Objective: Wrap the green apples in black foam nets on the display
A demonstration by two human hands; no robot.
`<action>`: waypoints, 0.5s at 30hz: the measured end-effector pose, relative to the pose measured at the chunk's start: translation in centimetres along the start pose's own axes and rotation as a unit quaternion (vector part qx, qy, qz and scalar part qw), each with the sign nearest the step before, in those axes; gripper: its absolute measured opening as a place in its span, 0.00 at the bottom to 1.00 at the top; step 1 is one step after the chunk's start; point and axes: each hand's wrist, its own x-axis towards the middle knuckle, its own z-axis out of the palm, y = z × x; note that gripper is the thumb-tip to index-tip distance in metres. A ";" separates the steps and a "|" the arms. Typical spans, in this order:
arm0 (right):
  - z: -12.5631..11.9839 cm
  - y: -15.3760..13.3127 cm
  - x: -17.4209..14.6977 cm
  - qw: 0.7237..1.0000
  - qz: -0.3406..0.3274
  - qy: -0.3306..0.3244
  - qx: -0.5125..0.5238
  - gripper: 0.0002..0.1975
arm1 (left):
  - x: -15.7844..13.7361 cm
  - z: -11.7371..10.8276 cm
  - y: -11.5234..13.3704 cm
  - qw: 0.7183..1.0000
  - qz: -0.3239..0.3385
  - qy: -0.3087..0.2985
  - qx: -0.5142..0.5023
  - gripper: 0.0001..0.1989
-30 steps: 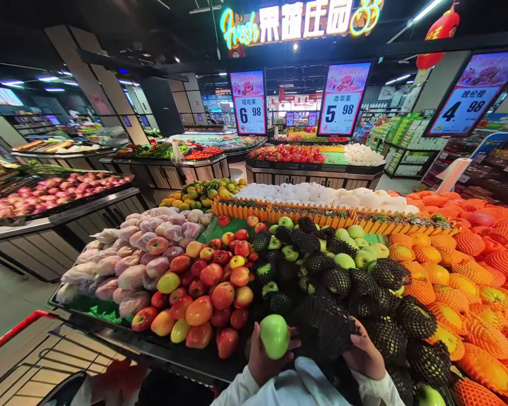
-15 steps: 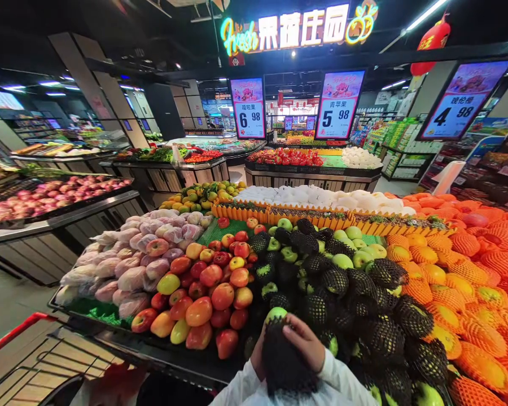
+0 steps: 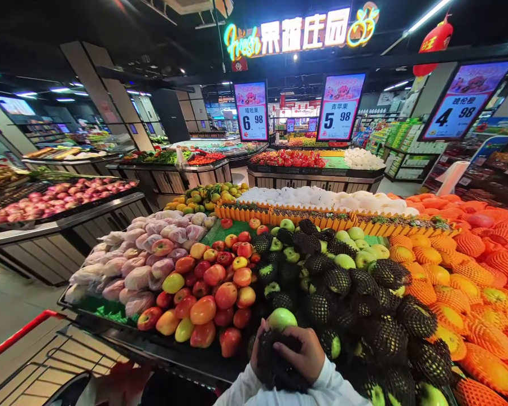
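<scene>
Close to my body, a green apple (image 3: pixel 281 319) pokes out of the top of a black foam net (image 3: pixel 277 366). My left hand (image 3: pixel 256 347) wraps the left side of the apple and net, with most of its fingers hidden behind them. My right hand (image 3: pixel 305 354) is closed on the net from the right, thumb across the front just below the bare part of the apple. Past my hands lies a heap of green apples (image 3: pixel 345 261), many in black foam nets (image 3: pixel 322 307). Loose red and yellow apples (image 3: pixel 214 274) are heaped to the left.
Bagged fruit (image 3: pixel 138 279) lies at the stand's left, oranges in orange foam nets (image 3: pixel 469 316) at its right. White-wrapped fruit (image 3: pixel 322 197) sits behind an orange fence (image 3: pixel 296 217). A red-handled shopping cart (image 3: pixel 19 335) stands at lower left. Price screens (image 3: pixel 341 107) hang above.
The net has slid down and bunched up, so more of the green apple shows. My right hand has moved slightly lower along it. The view has shifted a little.
</scene>
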 end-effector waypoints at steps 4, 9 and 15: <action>-0.3 -0.7 -0.2 1.000 0.007 -0.007 0.003 0.17 | -0.7 1.1 0.2 0.997 -0.023 -0.070 -0.019 0.29; -0.6 -1.0 -0.2 1.000 -0.002 -0.013 -0.002 0.16 | -1.1 -0.7 -0.1 0.988 -0.064 -0.121 -0.069 0.38; -0.7 -1.0 -0.3 1.000 0.016 -0.014 -0.015 0.16 | -0.6 -0.4 -0.6 1.000 0.019 -0.005 -0.003 0.19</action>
